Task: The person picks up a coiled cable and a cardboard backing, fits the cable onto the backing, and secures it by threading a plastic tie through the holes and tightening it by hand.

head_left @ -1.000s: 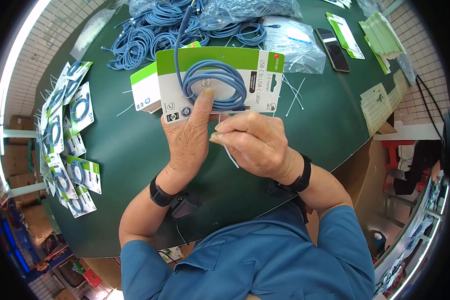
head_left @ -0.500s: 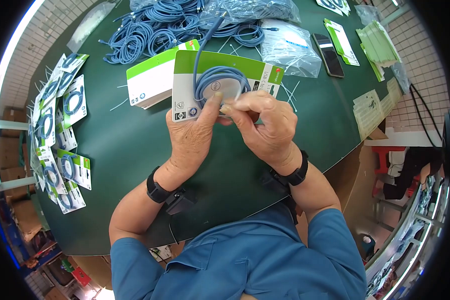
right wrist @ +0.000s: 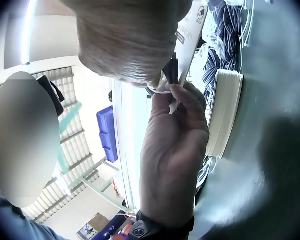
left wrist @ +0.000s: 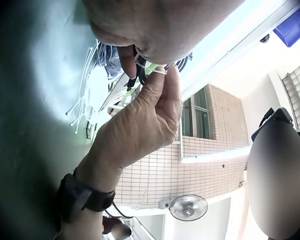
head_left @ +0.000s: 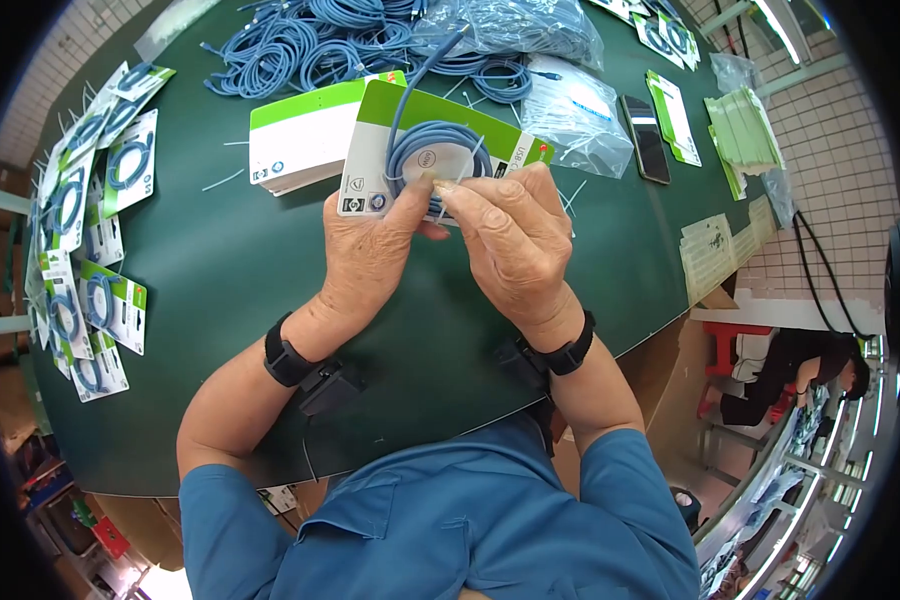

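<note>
A green-and-white retail card bears a coiled blue USB cable, one plug end standing up above the card's top edge. My left hand grips the card by its lower edge, thumb over the coil and fingers behind. At the coil's lower right, my right hand pinches a thin white cable tie between thumb and fingertips. The tie makes a loop near the left thumb in the right wrist view. My right hand hides the card's lower right part in the head view.
Behind the card stands a stack of blank cards. Blue cables pile up at the back, beside a plastic bag of ties. A phone lies at the right; finished cable cards overlap along the left edge.
My right hand has moved from below the card up to the front of the coil, still with the tie. The left hand keeps its grip, and the card is now more tilted.
</note>
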{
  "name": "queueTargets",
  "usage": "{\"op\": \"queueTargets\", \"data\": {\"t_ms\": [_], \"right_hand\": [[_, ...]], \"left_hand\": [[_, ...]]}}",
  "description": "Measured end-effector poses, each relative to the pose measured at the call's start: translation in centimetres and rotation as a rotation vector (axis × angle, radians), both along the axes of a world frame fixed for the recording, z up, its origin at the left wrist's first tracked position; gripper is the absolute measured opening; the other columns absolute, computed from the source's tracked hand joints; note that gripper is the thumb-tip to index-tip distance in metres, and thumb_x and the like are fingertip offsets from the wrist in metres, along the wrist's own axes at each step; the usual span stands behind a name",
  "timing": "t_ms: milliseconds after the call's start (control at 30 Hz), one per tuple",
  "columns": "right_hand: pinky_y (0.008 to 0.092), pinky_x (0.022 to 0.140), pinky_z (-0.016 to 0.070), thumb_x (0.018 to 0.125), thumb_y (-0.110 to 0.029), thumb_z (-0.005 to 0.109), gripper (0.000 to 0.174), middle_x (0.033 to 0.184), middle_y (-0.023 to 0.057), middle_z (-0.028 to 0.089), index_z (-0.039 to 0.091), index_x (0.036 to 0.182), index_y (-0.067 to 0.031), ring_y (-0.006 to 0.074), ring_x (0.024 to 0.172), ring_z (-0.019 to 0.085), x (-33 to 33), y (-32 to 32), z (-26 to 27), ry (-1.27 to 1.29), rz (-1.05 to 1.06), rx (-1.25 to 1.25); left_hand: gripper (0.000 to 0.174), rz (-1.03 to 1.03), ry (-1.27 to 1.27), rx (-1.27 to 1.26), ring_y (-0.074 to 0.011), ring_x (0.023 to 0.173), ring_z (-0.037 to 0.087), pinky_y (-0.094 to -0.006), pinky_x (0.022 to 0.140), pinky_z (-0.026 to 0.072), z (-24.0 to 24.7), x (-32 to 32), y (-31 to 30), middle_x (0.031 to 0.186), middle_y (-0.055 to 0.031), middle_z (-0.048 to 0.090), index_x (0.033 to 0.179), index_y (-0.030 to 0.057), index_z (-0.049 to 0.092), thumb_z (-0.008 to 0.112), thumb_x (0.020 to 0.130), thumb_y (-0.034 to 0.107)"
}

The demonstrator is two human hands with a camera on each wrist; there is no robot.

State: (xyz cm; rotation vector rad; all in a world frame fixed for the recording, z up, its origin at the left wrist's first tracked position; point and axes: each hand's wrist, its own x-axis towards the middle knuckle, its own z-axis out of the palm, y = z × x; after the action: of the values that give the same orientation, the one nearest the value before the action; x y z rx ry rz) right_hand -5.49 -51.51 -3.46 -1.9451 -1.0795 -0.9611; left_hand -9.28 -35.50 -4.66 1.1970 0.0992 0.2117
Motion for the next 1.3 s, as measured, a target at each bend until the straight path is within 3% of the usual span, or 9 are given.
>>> {"op": "queueTargets", "data": {"t_ms": [333,600,1300], "right_hand": [[0.0318,0.069,0.0537,0.068,0.003,0.089,0.044,0.098,0.0013,0.071,0.081,0.108,-0.0133,0.0197,0.083,0.065,-0.8,-0.7,1.0,-0.038,0.117,-0.063],[0.0317,0.067,0.0564,0.07,0.004,0.088,0.041,0.103,0.005,0.077,0.079,0.107,-0.0115,0.0217,0.082,0.069,-0.8,-1.2,0.4,-0.051,0.117,-0.059],[0.0299,0.066,0.0508,0.073,0.007,0.084,0.037,0.102,0.0068,0.079,0.079,0.104,-0.0108,0.0209,0.078,0.064,-0.9,-1.2,0.5,-0.004,0.073,0.005]], "left_hand": [[0.024,0.057,-0.067,0.115,-0.0073,0.069,0.067,-0.0249,0.061,0.0541,-0.1,-0.2,0.1,0.087,-0.0034,0.073,0.112,-0.0018,0.07,0.078,0.096,0.015],[0.024,0.016,-0.039,0.052,-0.0101,0.068,0.07,-0.0249,0.062,0.0551,0.6,-0.4,0.1,0.087,-0.0051,0.073,0.111,-0.0027,0.069,0.077,0.096,0.015],[0.025,-0.006,-0.03,-0.004,-0.0123,0.068,0.071,-0.0257,0.062,0.0569,0.7,-0.4,0.1,0.091,-0.007,0.075,0.112,-0.0035,0.068,0.076,0.098,0.014]]}}
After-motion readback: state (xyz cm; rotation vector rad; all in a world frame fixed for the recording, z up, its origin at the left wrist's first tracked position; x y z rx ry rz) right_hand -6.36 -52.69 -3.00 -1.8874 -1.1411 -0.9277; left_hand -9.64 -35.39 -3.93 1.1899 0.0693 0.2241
